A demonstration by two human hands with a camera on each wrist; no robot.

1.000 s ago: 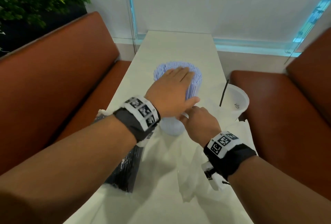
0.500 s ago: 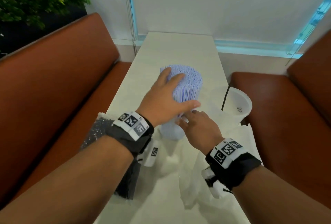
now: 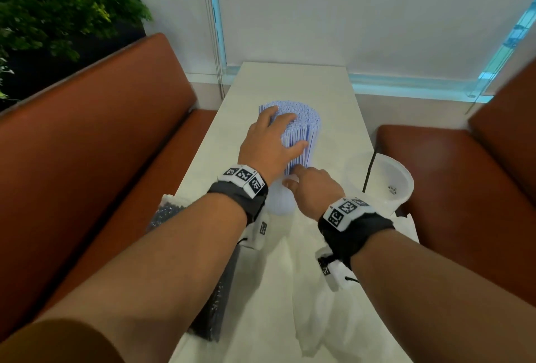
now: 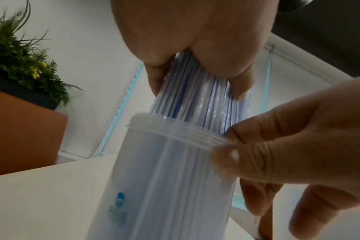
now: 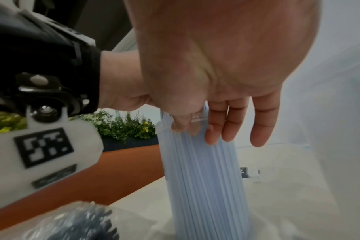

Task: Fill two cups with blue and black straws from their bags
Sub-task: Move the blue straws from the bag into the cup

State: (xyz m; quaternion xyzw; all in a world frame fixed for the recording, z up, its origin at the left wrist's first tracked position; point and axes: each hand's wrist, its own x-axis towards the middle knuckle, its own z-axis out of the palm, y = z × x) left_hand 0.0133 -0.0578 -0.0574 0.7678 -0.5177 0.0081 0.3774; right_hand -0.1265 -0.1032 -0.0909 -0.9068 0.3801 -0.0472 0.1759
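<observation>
Left hand (image 3: 271, 145) shifted from flat atop blue straws (image 3: 304, 127) to gripping bundle's side; right hand (image 3: 311, 188) pinches cup (image 4: 175, 178) rim on bench (image 3: 290, 87). Blue cup full; black straws (image 3: 211, 304) remain bagged.

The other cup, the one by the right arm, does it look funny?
A bit. The second cup holds just one black straw, leaning on its rim, while the first cup is crammed with blue straws. The black straws' bag still lies on the table.
</observation>
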